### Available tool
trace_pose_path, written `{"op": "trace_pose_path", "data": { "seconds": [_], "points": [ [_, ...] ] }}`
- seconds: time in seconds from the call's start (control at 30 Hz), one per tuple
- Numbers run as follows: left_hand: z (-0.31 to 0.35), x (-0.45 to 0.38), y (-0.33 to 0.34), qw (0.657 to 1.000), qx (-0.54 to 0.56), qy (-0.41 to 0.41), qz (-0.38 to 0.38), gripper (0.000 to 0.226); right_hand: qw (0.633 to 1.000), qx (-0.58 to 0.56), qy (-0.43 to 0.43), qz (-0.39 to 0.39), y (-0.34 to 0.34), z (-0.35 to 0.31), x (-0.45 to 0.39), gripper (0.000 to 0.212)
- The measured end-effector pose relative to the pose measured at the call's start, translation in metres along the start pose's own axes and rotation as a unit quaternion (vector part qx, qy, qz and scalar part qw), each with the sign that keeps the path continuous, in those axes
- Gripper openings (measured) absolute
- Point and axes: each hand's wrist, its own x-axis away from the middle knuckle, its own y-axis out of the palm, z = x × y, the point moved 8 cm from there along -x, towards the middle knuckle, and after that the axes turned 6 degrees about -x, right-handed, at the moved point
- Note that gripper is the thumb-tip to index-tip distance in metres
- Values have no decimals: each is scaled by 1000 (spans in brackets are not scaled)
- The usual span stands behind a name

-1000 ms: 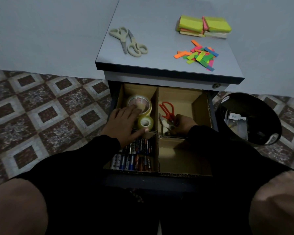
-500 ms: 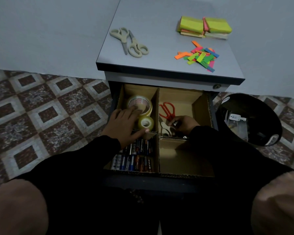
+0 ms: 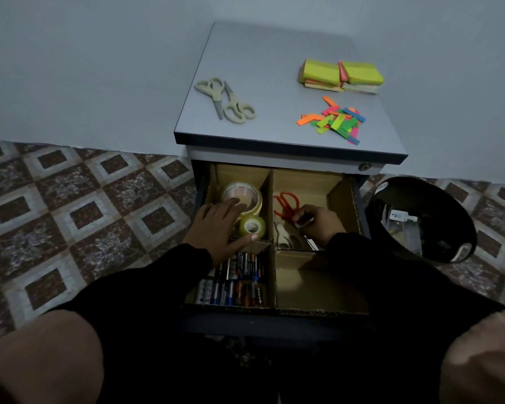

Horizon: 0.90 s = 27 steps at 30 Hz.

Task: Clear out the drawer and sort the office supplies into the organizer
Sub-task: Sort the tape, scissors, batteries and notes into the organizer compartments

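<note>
Looking down from the head view, an open drawer (image 3: 274,312) is seen below the grey tabletop (image 3: 274,53) of a small cabinet, fitted with a cardboard organizer (image 3: 271,258) split into four compartments. In the far-left compartment of the organizer, a large tape roll (image 3: 242,196) and a small tape roll (image 3: 252,225) are lying side by side. The left hand (image 3: 219,228) is laid flat over them, fingers spread and nearly straight, nothing gripped. In the near-left compartment batteries (image 3: 233,282) are packed. In the far-right compartment red scissors (image 3: 286,204) are lying with pale-handled scissors (image 3: 285,237) just nearer. The right hand (image 3: 318,223) is held in that compartment, its fingers curled around a small dark object (image 3: 303,223) that cannot be identified. The near-right compartment is partly hidden by the black sleeve. On the tabletop, beyond the organizer, two beige scissors (image 3: 226,99), stacked sticky notes (image 3: 341,75) and loose coloured tabs (image 3: 334,121) are seen. A black bin (image 3: 420,217) is standing right of the drawer on the tiled floor (image 3: 70,214).
</note>
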Motion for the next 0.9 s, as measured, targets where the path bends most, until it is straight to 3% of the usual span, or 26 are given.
{"op": "trace_pose_path", "data": {
  "seconds": [0.2, 0.33, 0.43, 0.53, 0.67, 0.77, 0.9],
  "points": [
    [-13, -12, -26, 993, 99, -2, 60, 56, 991, -34, -126, 34, -18, -61, 16, 13],
    [-22, -32, -77, 987, 95, 7, 126, 49, 979, -63, -188, 44, -27, -110, 15, 36],
    [-29, -45, -116, 978, 71, 15, 195, 40, 971, -73, -221, 55, -36, -145, 8, 25],
    [-42, -59, -141, 969, 56, -6, 240, 45, 966, -80, -236, 69, -44, -174, -6, 21],
    [-59, -88, -151, 981, 25, -63, 184, 62, 964, -54, -239, 105, -49, -200, -31, 18],
    [-72, -109, -144, 983, -24, -109, 143, 48, 964, -22, -237, 114, -47, -211, -51, 17],
    [-82, -129, -132, 984, -51, -147, 92, 42, 970, 25, -213, 112, -41, -217, -70, 36]
  ]
}}
